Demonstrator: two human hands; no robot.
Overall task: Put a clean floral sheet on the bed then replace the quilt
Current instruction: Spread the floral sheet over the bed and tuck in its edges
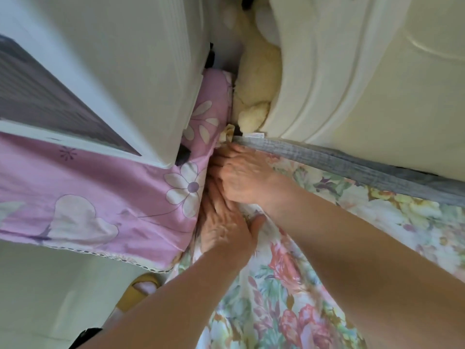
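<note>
Floral cotton in pink, green and cream — the floral sheet [289,293] — covers the bed at lower right, its edge running to the bed's corner, where both hands meet. Right hand [241,177] lies at the corner beside a grey quilted strip [352,163] that borders the sheet along the white padded headboard [364,71]; its fingers are bent down into the fabric at the corner, but the fingertips are hidden, so the grip cannot be told as holding or merely pressing. Left hand [224,230] lies just below it, palm down on the sheet's edge, thumb spread out on the print and the fingers straight, reaching down into the gap between the bed and a pink cloth [100,197] printed with white flowers — they press rather than pinch. Pink cloth hangs under a white cabinet [113,59] at left. Cream fleecy bedding [256,79] fills the gap between cabinet and headboard. A foot in a yellow slipper [137,290] stands on the pale floor [50,285] at lower left.
</note>
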